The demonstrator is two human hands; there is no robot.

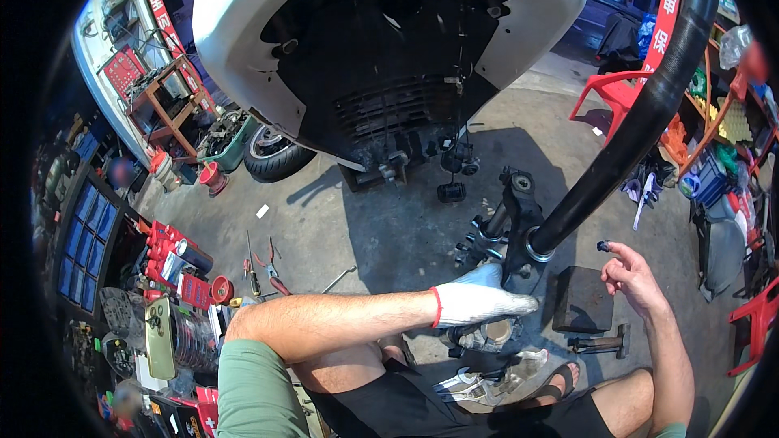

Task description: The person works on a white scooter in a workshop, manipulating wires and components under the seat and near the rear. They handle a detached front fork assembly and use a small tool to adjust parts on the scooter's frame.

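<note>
My left hand (487, 298), in a white knit glove with a red cuff, is closed over the lower part of a dark fork assembly (523, 207). Its fingertips are partly hidden there. From the fork clamp a long black tube (625, 158) slants up to the right, with a shiny metal ring at its base. To the right of the tube, my bare right hand (631, 280) is raised clear of it. The index finger points out and the other fingers curl loosely. A dark smear, probably grease, covers the index fingertip.
A dark block (583, 300) and a hammer (600, 345) are by my right knee. Pliers (272, 268) and a screwdriver (252, 272) lie on the floor at left. Ahead stand a white vehicle front (235, 40), a loose wheel (278, 154) and a red chair (613, 97).
</note>
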